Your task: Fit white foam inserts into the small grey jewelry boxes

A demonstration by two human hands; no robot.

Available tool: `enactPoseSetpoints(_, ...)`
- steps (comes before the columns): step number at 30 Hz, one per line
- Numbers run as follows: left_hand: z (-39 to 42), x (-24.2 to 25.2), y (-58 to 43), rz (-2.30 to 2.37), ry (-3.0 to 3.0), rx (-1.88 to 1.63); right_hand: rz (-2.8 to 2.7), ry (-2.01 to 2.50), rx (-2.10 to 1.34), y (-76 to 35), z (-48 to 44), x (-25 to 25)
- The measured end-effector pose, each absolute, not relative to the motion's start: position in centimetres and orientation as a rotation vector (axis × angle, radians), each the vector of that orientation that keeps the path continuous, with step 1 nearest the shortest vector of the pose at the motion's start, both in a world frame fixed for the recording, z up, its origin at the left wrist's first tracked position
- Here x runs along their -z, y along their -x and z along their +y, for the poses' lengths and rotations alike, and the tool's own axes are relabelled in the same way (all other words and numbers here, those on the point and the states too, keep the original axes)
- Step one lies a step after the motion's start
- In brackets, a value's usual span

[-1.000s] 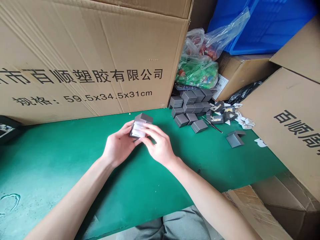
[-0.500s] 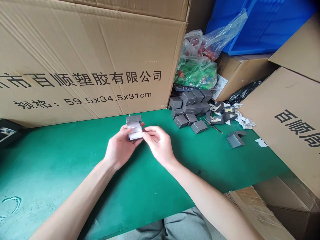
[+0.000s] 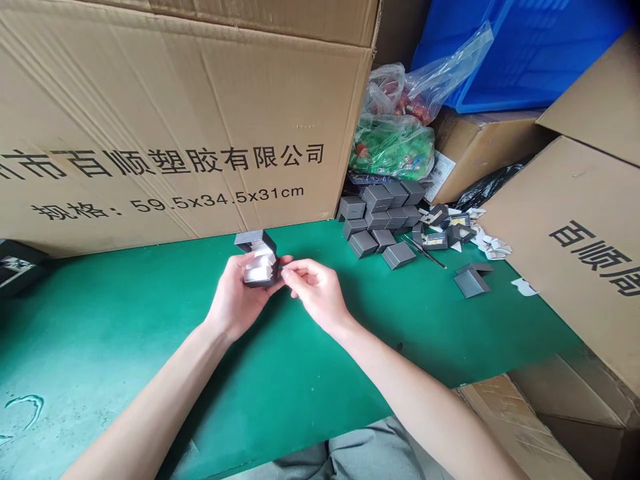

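Note:
My left hand [image 3: 231, 293] is closed round a small dark grey jewelry box [image 3: 275, 269], held just above the green tabletop. Its hinged lid is raised, and a white lining [image 3: 258, 272] shows inside. To the right of the box is my right hand [image 3: 319, 288], thumb and fingertips pinched together close to the box's side. Whatever that pinch holds, if anything, is too small to make out. The fingertips of my left hand show behind the box's right side.
Several closed dark grey boxes [image 3: 379, 217] are stacked at the back right. Beside them lie opened boxes, white scraps [image 3: 495, 243], tweezers [image 3: 430, 255] and a grey cover piece [image 3: 471, 280]. A large carton [image 3: 190, 100] walls off the back; another carton [image 3: 590, 220] stands right.
The jewelry box has turned and shifted slightly left, so its raised lid and right side now show. My right hand's fingertips have come away from the box's front edge to beside it.

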State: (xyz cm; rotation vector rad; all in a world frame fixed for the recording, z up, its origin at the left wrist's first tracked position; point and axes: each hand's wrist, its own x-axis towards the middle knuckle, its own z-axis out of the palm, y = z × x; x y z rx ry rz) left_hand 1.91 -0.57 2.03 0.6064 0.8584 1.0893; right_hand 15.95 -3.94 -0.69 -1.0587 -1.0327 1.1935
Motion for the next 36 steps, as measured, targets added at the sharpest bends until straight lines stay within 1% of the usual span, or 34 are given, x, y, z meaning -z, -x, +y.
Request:
enactPoseSetpoints(5,-0.7,-2.0,-1.8,0.859,-0.605,-1.074,-1.054,1.014,-1.143,-16.0,-4.0,0.8)
enactPoseSetpoints(11,-0.9,-2.0,-2.1,0.896,-0.636,-1.049,-1.133,1.074,-1.084,-15.9,-4.0,1.5)
enactPoseSetpoints(19,-0.7,-0.6,-1.7,0.921,-0.836,-0.976,-1.411,1.134,-0.766,-15.9,-4.4,1.1)
enactPoseSetpoints(28,-0.8,-0.6,-1.7,0.923,-0.832,-0.953,-1.542,1.162,-0.598,-16.2,-4.5,1.4)
enactPoseSetpoints(31,-0.7,-0.7,-1.7,0.924,-0.818,-0.956,-1.58,1.136,-0.576,-16.3,-4.6,1.5)
enactPoseSetpoints(36,-0.6,-0.6,-1.7,0.92,-0.834,-0.978,-1.488,1.175,-0.627,-16.2,-4.6,1.2)
